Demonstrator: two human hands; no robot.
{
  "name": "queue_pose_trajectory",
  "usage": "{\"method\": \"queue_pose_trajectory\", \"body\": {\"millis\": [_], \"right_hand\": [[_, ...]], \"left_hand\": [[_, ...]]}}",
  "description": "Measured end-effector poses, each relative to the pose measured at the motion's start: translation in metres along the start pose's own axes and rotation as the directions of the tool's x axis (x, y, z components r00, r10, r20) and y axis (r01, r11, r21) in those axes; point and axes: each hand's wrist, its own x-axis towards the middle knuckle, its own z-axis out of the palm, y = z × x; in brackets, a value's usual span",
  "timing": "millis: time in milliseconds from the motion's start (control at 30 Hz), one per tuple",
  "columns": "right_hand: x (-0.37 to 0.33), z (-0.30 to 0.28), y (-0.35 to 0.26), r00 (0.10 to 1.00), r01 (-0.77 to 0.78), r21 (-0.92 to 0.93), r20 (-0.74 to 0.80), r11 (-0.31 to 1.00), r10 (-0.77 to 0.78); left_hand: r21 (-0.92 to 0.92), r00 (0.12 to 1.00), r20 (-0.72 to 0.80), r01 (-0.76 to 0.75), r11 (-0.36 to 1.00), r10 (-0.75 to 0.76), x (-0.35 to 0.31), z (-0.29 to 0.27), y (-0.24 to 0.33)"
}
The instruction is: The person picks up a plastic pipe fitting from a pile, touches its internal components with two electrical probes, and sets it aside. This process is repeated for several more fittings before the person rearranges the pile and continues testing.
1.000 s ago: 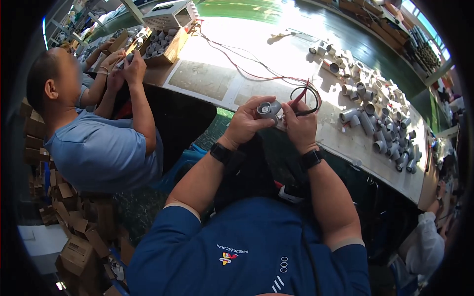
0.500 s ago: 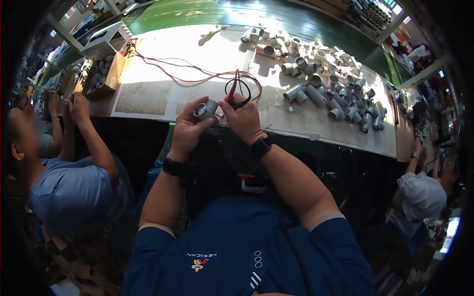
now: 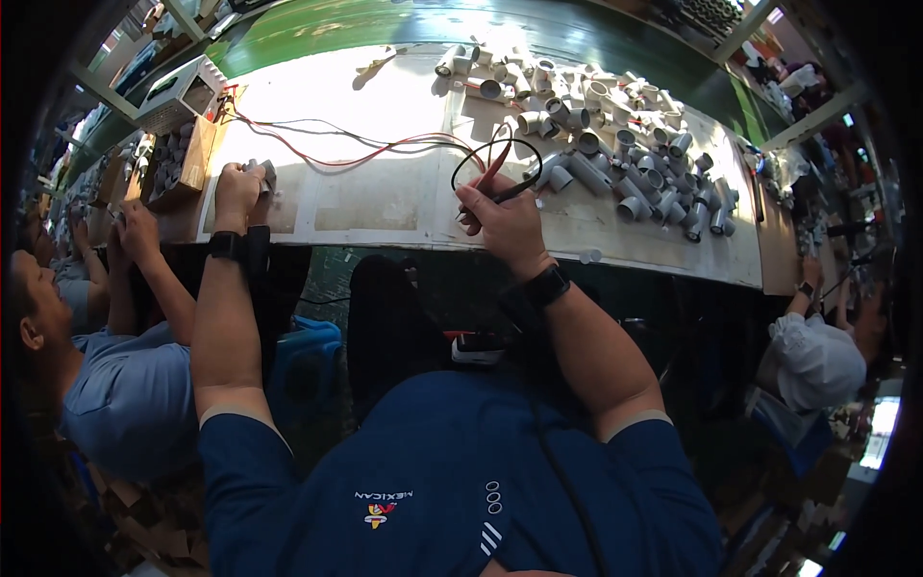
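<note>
My left hand [image 3: 236, 198] reaches to the left part of the table, beside the cardboard box. Its fingers are closed around a short grey plastic pipe fitting [image 3: 267, 177] at the table surface; the hand hides part of it. In front of me, over the table's near edge, my right hand [image 3: 510, 227] grips a pair of test probes together, a red probe [image 3: 496, 167] and a black probe [image 3: 511, 191]. Their red and black leads loop above the hand and run left across the table.
A large pile of grey pipe fittings [image 3: 588, 171] covers the table's right side. The cardboard box [image 3: 199, 154] at left holds more fittings, with a perforated metal case [image 3: 181, 99] behind it. Co-workers sit on both sides. A blue stool [image 3: 310, 348] stands below.
My left hand has carried the grey fitting from in front of me to the left, near the box. My right hand, still with the probes, has moved slightly right, away from the fitting.
</note>
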Motion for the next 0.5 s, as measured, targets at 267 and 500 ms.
{"method": "queue_pose_trajectory", "body": {"millis": [267,500], "right_hand": [[-0.006,-0.008,0.013,0.991,0.117,-0.128,0.081,0.985,-0.107],[-0.008,-0.010,0.018,0.965,0.257,-0.194,0.098,0.947,-0.242]], "left_hand": [[0.025,0.383,0.243,-0.921,0.389,0.891,-0.060,0.105,0.243],[0.328,0.327,0.489,-0.928,0.176,0.809,-0.073,0.211,0.317]]}}
